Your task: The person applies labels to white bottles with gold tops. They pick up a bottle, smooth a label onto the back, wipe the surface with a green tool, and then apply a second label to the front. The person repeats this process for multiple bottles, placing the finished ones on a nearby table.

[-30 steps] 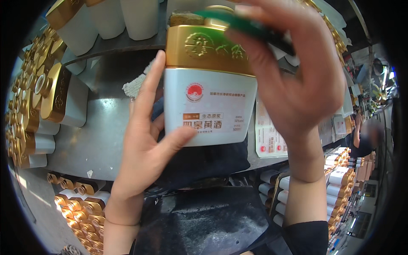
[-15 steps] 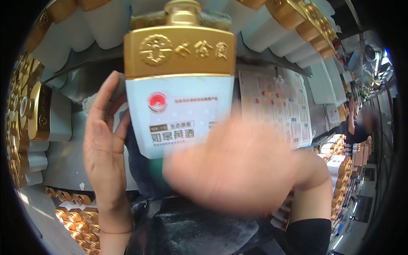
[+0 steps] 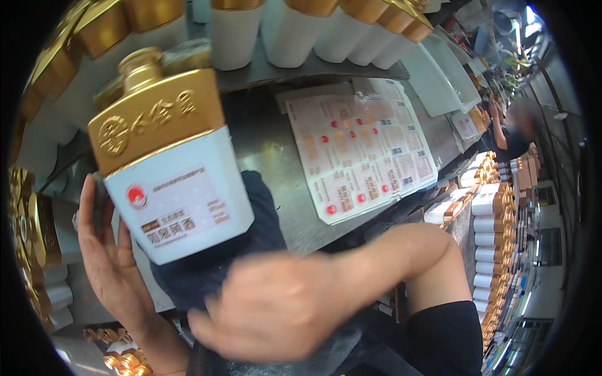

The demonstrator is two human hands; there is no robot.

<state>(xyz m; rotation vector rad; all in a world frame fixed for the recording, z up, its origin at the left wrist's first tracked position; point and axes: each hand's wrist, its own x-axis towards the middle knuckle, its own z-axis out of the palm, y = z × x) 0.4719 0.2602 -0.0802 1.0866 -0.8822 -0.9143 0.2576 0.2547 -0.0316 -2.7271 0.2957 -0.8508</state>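
A white bottle [image 3: 182,194] with a gold shoulder and neck lies tilted at the left, its front up. On that front is a rectangular printed label with a red round emblem. Dark cloth [image 3: 254,219] lies under the bottle's lower part, and a bristly, brush-like block [image 3: 188,56] sits behind the neck. My left hand [image 3: 113,257] is beside the bottle's left edge, fingers stretched along it; whether they press on it cannot be seen. My right hand [image 3: 269,307], smeared by motion, hovers below the bottle's base near my body, its fingers unclear.
Sheets of printed labels [image 3: 357,150] lie on the metal table [image 3: 282,207], right of the bottle. Behind stand several white-and-gold bottles [image 3: 295,37]; more crowd the left [image 3: 47,238] and right [image 3: 486,250]. A translucent tub [image 3: 439,75] stands far right, and another person [image 3: 517,131] beyond.
My right hand has come off the bottle's label toward my body, so the whole label shows. The view has turned, placing the bottle farther left and more tilted. My left hand stays beside it.
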